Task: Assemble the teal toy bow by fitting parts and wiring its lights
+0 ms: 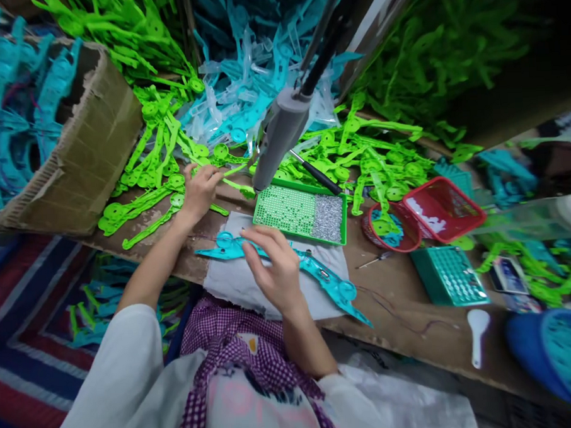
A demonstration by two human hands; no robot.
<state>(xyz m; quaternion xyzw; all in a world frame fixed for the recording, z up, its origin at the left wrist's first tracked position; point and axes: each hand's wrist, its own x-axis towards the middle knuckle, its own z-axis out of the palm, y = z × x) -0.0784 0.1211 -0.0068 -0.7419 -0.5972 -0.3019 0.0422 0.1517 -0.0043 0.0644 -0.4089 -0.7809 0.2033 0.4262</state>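
Observation:
My left hand [200, 191] reaches forward to the heap of green plastic parts [163, 162] and pinches one long green part [232, 186] by its end. My right hand [274, 268] rests its fingers on a long teal plastic part [329, 280] lying on a white cloth [232, 282] at the bench's near edge. A grey hanging power screwdriver [280, 138] dangles just beyond both hands, its tip over a green screw tray [300, 213].
A cardboard box [86, 150] of teal parts stands at the left. More green parts [372, 156] and pale blue parts [242, 90] pile up behind. Red baskets [443, 207], a teal tray [449, 275], a white scoop [477, 335] and a blue bowl [554, 347] sit at the right.

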